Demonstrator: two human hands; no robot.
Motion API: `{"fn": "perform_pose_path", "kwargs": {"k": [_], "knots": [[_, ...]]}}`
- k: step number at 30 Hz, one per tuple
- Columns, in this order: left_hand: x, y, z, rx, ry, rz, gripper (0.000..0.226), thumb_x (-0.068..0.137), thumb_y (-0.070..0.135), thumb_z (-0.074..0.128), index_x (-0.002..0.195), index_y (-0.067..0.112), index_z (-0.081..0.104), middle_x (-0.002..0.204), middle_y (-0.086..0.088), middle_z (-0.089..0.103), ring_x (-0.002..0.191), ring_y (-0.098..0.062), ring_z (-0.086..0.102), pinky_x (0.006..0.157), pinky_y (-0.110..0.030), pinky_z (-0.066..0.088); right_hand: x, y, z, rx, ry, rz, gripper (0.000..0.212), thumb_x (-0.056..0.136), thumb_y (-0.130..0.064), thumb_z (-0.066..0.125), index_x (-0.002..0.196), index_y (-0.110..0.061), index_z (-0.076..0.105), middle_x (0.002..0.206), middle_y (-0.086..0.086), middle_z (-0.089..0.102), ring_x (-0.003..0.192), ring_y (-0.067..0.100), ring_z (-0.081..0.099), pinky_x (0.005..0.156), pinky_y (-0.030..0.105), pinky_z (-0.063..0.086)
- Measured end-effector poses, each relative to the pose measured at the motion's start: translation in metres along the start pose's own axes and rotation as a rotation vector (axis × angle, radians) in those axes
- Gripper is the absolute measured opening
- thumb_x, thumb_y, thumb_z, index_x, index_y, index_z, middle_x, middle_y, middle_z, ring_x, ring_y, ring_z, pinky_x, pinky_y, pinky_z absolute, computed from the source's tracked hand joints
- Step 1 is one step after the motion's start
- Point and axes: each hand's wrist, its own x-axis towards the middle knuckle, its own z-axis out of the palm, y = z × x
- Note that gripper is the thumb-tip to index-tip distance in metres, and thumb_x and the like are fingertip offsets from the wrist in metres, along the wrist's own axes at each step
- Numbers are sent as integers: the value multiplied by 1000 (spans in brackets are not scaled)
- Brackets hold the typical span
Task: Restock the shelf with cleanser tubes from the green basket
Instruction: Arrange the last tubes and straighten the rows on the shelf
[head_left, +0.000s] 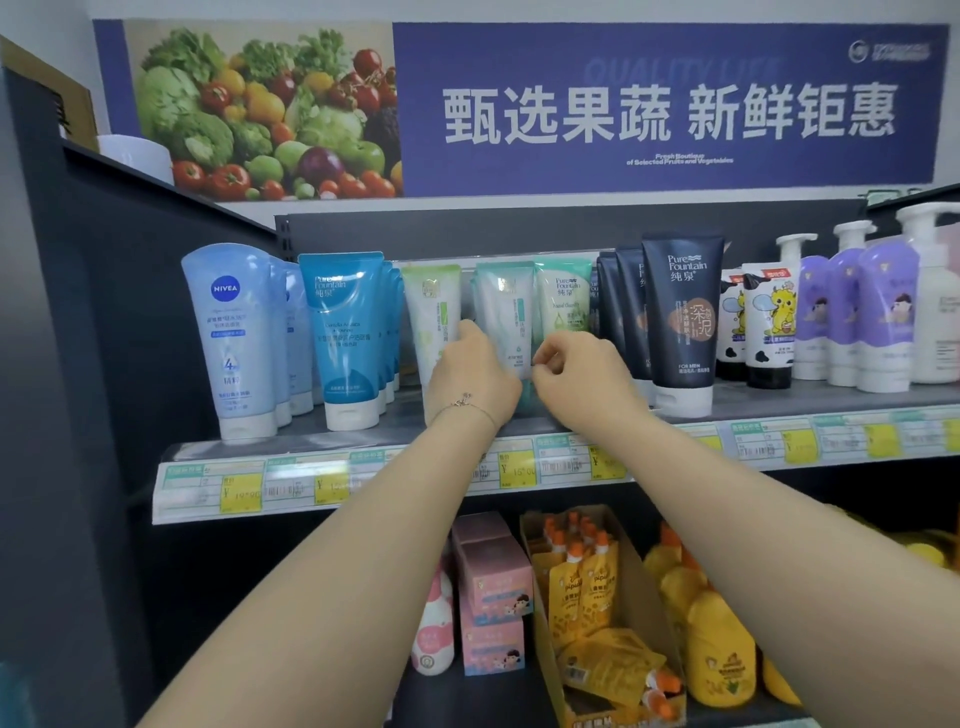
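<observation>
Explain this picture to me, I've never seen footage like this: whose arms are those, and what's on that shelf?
No machine: a person wears a wide-angle camera on the head, so you see their own arms reaching forward. That is the only view. It faces a shop shelf of standing cleanser tubes: light blue Nivea tubes, deeper blue tubes, a pale green tube, dark tubes, then pump bottles at the right. Both hands meet at a white-and-teal tube in the middle. The right hand pinches its lower right edge with curled fingers; the left hand is at its left side, fingers mostly hidden, so its grip is unclear. The green basket is not in view.
</observation>
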Motion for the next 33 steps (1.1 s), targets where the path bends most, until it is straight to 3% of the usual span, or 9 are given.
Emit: {"fn": "perform_pose_path", "kwargs": {"k": [6, 10, 15, 18, 21, 24, 27, 29, 33], "knots": [[-5, 6, -1, 216, 60, 197, 14, 93, 24, 45, 99, 12, 50, 89, -8, 58, 77, -27, 54, 65, -33, 41, -16, -20, -26, -486, 12, -230, 14, 94, -29, 42, 89, -18, 50, 81, -1, 49, 72, 24, 47, 62, 31, 34], [-6, 10, -3, 320, 27, 302, 16, 94, 24, 42, 101, 12, 50, 86, -9, 60, 76, -29, 57, 68, -36, 49, -30, -10, -55, -573, -6, -395, 12, 92, -29, 42, 83, -20, 42, 78, -4, 48, 71, 22, 46, 60, 29, 31], [-11, 27, -12, 576, -61, 439, 12, 98, 24, 37, 101, 13, 41, 80, -5, 53, 67, -25, 49, 60, -32, 42, -40, 28, -101, -644, -69, -528, 18, 94, -31, 38, 82, -18, 43, 71, -5, 46, 67, 20, 47, 54, 28, 31], [-13, 39, -10, 580, -119, 360, 16, 96, 25, 40, 107, 14, 44, 94, -7, 57, 77, -26, 51, 66, -33, 44, -42, 58, -123, -630, -59, -554, 21, 95, -33, 39, 78, -20, 42, 70, -5, 47, 64, 19, 46, 48, 25, 22], [-15, 57, 2, 237, -231, 175, 28, 91, 23, 52, 116, 13, 48, 108, -8, 59, 92, -25, 55, 78, -35, 46, -40, 87, -139, -553, -23, -516, 24, 94, -35, 43, 76, -21, 45, 70, -4, 52, 64, 19, 48, 48, 22, 22], [-18, 75, 18, -113, -293, 9, 41, 83, 17, 64, 120, 11, 47, 116, -9, 57, 104, -25, 55, 88, -36, 47, -36, 107, -147, -300, 10, -401, 22, 94, -36, 46, 78, -21, 47, 69, -5, 53, 67, 19, 52, 53, 28, 32], [-17, 86, 30, -135, -349, -75, 58, 77, 21, 70, 127, 9, 42, 122, -9, 53, 111, -27, 53, 98, -43, 46, -28, 117, -148, -105, 21, -316, 16, 97, -33, 44, 90, -19, 50, 77, -1, 58, 73, 20, 55, 61, 33, 42], [-17, 93, 34, -148, -395, -126, 86, 65, 31, 77, 137, 9, 36, 126, -7, 50, 113, -26, 51, 100, -45, 45, -22, 118, -144, -8, -14, -244, 16, 96, -33, 47, 102, -19, 50, 82, -3, 57, 79, 20, 56, 69, 37, 48], [-13, 98, 37, -169, -509, -148, 120, 42, 45, 82, 145, 18, 29, 140, -4, 44, 124, -24, 47, 104, -45, 42, -13, 111, -135, 186, -244, -97, 55, 90, -45, 59, 133, -17, 39, 114, -8, 52, 103, 15, 53, 85, 33, 45]]}}
